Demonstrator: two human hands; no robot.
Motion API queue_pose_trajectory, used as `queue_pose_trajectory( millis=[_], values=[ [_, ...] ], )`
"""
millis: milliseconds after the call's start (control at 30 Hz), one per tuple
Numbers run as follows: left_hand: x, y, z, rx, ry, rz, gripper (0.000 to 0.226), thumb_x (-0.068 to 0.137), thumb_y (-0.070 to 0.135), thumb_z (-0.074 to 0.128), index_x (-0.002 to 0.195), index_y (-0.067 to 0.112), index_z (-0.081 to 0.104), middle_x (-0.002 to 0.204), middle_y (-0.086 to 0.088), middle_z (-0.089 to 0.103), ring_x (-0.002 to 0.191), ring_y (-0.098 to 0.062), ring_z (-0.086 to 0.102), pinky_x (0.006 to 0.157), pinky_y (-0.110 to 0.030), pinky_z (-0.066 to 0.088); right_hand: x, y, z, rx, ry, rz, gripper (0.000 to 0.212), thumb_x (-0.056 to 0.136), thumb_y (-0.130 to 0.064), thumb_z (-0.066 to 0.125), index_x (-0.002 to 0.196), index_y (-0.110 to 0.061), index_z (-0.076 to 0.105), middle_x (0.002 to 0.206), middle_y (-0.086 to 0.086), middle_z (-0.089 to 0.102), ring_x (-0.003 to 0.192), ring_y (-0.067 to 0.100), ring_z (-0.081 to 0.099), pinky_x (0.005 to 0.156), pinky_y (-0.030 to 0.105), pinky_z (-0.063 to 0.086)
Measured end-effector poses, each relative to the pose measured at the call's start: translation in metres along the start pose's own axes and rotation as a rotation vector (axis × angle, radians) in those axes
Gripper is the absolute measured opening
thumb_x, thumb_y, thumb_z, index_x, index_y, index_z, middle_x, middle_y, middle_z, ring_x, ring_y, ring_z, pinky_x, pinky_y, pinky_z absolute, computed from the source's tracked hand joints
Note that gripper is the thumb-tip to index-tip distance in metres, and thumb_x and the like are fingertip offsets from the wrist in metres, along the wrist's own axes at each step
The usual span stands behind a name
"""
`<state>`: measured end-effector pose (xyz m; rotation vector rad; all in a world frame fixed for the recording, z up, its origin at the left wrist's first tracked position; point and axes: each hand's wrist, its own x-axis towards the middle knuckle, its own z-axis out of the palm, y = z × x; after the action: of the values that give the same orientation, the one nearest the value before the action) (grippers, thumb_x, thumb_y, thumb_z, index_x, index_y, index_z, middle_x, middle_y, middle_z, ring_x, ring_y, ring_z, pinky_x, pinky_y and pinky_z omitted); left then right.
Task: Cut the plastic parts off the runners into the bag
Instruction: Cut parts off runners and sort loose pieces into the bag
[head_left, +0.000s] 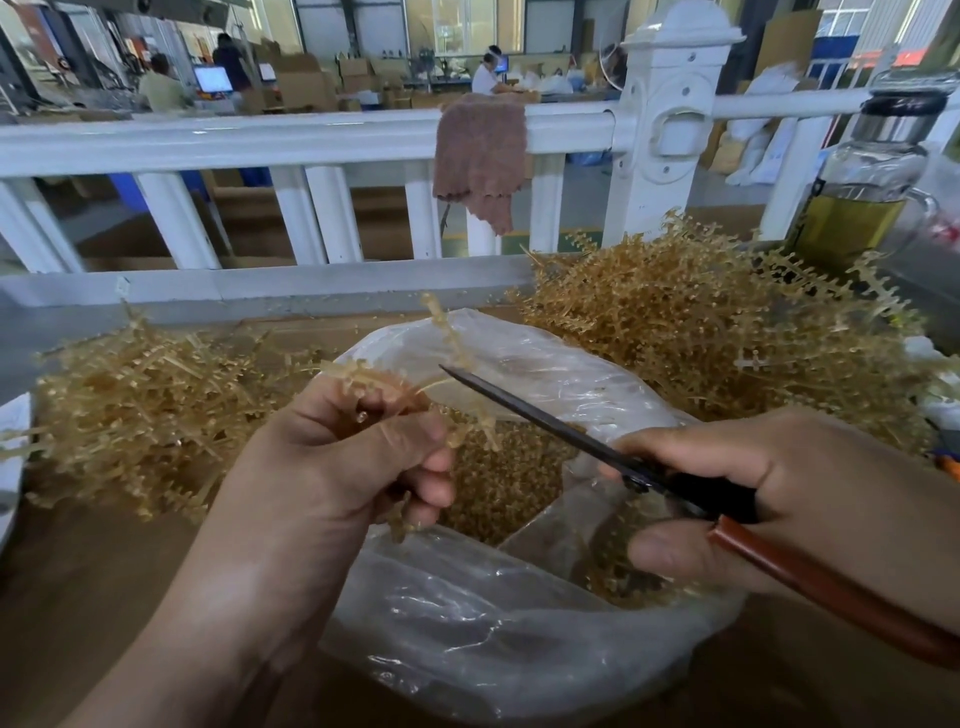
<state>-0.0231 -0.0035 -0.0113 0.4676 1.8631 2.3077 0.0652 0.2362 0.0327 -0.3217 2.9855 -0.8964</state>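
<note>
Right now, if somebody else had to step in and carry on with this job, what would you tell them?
Left hand grips a bunch of runners over the open bag.
Right hand holds the scissors, tip at the bunch, blades together.
Done: a layer of cut parts lies in the bag. The left pile looks stripped, though I cannot be sure.
Left to do: the bunch in hand and the big right pile, which has parts on it.
</note>
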Motion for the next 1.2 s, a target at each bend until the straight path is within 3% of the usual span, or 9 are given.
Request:
queue_pose_trajectory(
  millis=[133,267,400,600,767,900,1067,1200],
  values=[
    [-0.001,-0.004,0.002,0.031,-0.008,0.012,0.025,0.053,0.030,0.088,0.069,0.019,0.073,0.068,-0.013,0.068,0.060,-0.021,0.066,0.054,-0.024,0.053,0.005,-0.002,0.014,-0.063,0.005,0.017,0.067,0.067,-0.092,0.043,0.112,-0.044,0.058,0.075,-0.012,0.064,0.057,0.001,0.060,0.052,0.019,0.047],
    [-0.002,-0.004,0.003,0.124,0.040,0.076,0.036,0.067,0.055,0.083,0.076,0.020,0.077,0.076,-0.012,0.074,0.067,-0.021,0.072,0.054,-0.022,0.053,0.007,0.001,0.020,-0.055,0.054,0.012,0.073,0.069,-0.092,0.040,0.115,-0.037,0.056,0.076,-0.017,0.063,0.059,0.000,0.060,0.057,0.012,0.044],
    [-0.003,-0.005,0.005,0.315,0.129,0.193,0.013,0.082,0.043,0.076,0.086,0.030,0.078,0.080,-0.003,0.078,0.073,-0.019,0.075,0.058,-0.024,0.057,0.007,0.004,0.020,-0.027,0.081,0.019,0.080,0.068,-0.094,0.039,0.118,-0.033,0.055,0.081,-0.014,0.067,0.065,-0.001,0.064,0.066,0.022,0.047],
    [0.000,-0.001,0.003,0.089,0.117,0.213,0.021,0.067,0.024,0.087,0.080,0.024,0.071,0.071,-0.010,0.072,0.065,-0.021,0.070,0.053,-0.023,0.053,0.006,-0.001,0.018,-0.035,0.074,0.014,0.071,0.069,-0.090,0.042,0.114,-0.038,0.057,0.076,-0.016,0.063,0.061,-0.001,0.060,0.061,0.019,0.046],
    [0.002,-0.003,-0.002,0.010,0.065,0.145,0.020,0.065,0.028,0.084,0.079,0.021,0.073,0.064,-0.007,0.062,0.057,-0.015,0.058,0.049,-0.021,0.046,0.004,-0.011,0.018,-0.085,0.079,0.051,0.059,0.066,-0.085,0.043,0.112,-0.049,0.052,0.078,-0.021,0.064,0.061,-0.002,0.060,0.057,0.020,0.047],
    [0.003,-0.004,-0.004,-0.043,0.040,0.111,0.035,0.067,0.042,0.086,0.085,0.016,0.072,0.067,-0.007,0.062,0.057,-0.013,0.057,0.050,-0.017,0.046,0.001,-0.016,0.016,-0.158,0.091,0.077,0.060,0.064,-0.086,0.039,0.113,-0.052,0.048,0.083,-0.026,0.063,0.068,-0.004,0.060,0.051,0.022,0.050],
    [0.004,-0.005,-0.001,-0.055,0.069,0.140,0.039,0.060,0.047,0.088,0.083,0.018,0.076,0.070,-0.005,0.065,0.058,-0.011,0.058,0.050,-0.019,0.046,0.001,-0.017,0.015,-0.203,0.114,0.091,0.066,0.061,-0.088,0.035,0.119,-0.057,0.037,0.096,-0.028,0.059,0.085,-0.004,0.057,0.061,0.025,0.053],
    [0.002,-0.004,0.002,-0.058,0.085,0.115,0.026,0.066,0.037,0.088,0.080,0.017,0.077,0.070,-0.005,0.066,0.057,-0.010,0.058,0.050,-0.018,0.047,0.002,-0.016,0.017,-0.231,0.116,0.088,0.067,0.064,-0.086,0.036,0.119,-0.049,0.043,0.092,-0.027,0.060,0.085,-0.005,0.056,0.058,0.022,0.051]
  ],
)
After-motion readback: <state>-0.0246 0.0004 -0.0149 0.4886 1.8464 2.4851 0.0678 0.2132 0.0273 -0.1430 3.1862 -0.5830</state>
